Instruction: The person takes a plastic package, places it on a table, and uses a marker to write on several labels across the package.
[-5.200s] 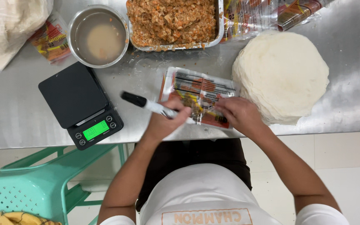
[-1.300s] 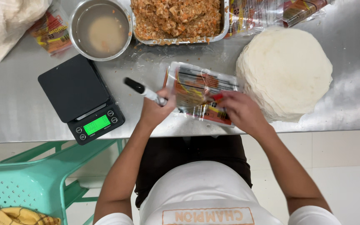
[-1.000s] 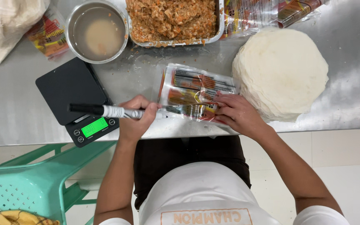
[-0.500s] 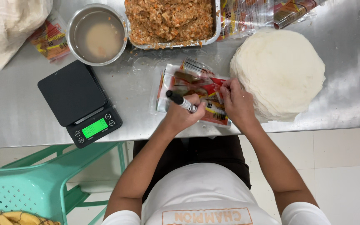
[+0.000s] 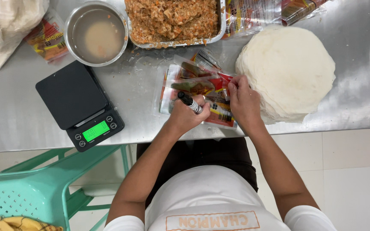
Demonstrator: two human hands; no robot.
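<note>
Marker work on a slippery plastic packet goes best, I judge, with the film pinned flat and the pen kept steep and slow, so the tip neither skids nor wrinkles the wrapper. From the head camera, the left hand [image 5: 189,117] has its grip closed around a black marker [image 5: 189,102], tip aimed up and away onto the printed packets [image 5: 198,92] lying on the steel desk [image 5: 142,85]. The right hand [image 5: 244,102] presses loosely curled fingers on the packets' right edge, holding nothing else. The packets sit just ahead of both hands, between the black scale [image 5: 80,105] and the stack of round wrappers [image 5: 287,70], below the filling tray [image 5: 174,19].
</note>
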